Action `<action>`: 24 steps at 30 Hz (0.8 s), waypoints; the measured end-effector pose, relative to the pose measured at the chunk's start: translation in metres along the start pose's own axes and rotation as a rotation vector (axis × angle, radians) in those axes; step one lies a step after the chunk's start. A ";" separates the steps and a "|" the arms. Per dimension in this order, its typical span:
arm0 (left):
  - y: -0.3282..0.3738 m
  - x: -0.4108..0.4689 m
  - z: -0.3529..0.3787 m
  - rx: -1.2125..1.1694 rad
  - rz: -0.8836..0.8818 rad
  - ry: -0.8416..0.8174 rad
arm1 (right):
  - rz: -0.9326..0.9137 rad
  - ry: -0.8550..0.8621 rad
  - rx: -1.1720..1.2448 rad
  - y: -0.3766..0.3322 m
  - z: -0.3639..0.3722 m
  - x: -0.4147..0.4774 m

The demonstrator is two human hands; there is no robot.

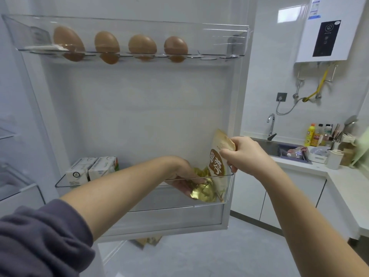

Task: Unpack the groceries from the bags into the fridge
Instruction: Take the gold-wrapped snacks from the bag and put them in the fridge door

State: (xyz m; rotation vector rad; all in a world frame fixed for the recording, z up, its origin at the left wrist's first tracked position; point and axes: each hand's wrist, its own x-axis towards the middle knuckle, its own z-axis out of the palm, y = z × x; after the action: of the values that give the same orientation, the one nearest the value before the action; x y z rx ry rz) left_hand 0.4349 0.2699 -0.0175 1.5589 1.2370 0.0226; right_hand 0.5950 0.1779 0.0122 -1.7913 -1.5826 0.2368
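Sleeved left hand (pixel 184 175) cups pouch (pixel 216 164); right hand (pixel 246 154) pinches its top.

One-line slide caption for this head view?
Left hand and right hand hold a gold pouch in the lower door bin, two cartons at its left end, four eggs racked above.

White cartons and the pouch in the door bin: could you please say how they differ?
The white cartons are boxy and upright at the left end of the door bin; the pouch is soft, beige-gold, tilted at its right end. The cartons stand untouched; the left hand and right hand hold the pouch. Both sit in that bin.
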 end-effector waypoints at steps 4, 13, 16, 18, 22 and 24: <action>0.001 -0.003 0.002 -0.018 -0.022 -0.059 | 0.040 0.111 -0.077 0.001 0.003 0.001; 0.000 -0.010 0.002 0.243 0.047 0.066 | 0.079 0.075 -0.114 0.007 0.005 -0.004; 0.004 -0.018 0.003 0.529 0.103 0.215 | 0.084 0.109 -0.136 0.013 0.007 -0.005; 0.006 -0.023 0.003 0.706 0.190 0.390 | 0.071 0.146 -0.155 0.017 0.007 -0.007; 0.005 -0.032 0.007 0.733 0.259 0.559 | 0.028 0.166 -0.067 0.026 0.004 -0.013; 0.002 -0.038 0.012 0.744 0.307 0.696 | 0.009 0.173 0.012 0.031 -0.003 -0.021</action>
State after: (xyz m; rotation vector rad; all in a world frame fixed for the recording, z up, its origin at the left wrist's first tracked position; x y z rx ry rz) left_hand 0.4258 0.2351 0.0004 2.5174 1.6241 0.3655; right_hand 0.6164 0.1579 -0.0116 -1.7598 -1.4483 0.0921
